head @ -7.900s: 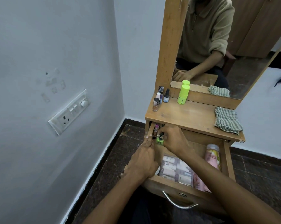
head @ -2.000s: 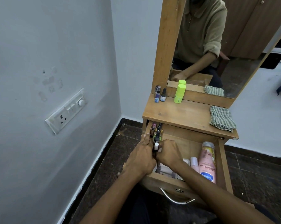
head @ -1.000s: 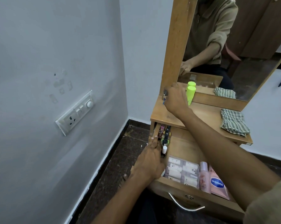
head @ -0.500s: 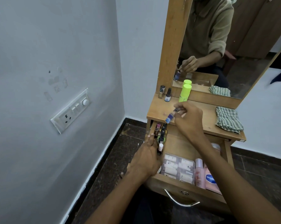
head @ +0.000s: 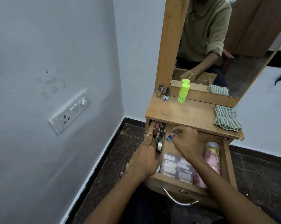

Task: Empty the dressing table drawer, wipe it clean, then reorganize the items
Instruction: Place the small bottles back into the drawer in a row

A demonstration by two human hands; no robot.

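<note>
- Head view: right hand (head: 186,139) fingers pinch small blue bottle (head: 169,137) over open drawer (head: 226,160), beside bottle row at left wall.
- Left hand (head: 146,159) fingers flat, steadying row w/ white-cap bottle (head: 159,147).
- Prob. glass: light, slick, fragile; take by cap/neck.

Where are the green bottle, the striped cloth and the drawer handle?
green bottle (head: 182,94): head view, middle of its body.
striped cloth (head: 227,118): head view, middle of the folded top.
drawer handle (head: 178,199): head view, middle of the metal bar.

Probably a bedroom: mirrored dressing table (head: 185,113), cosmetics drawer (head: 177,185).
</note>
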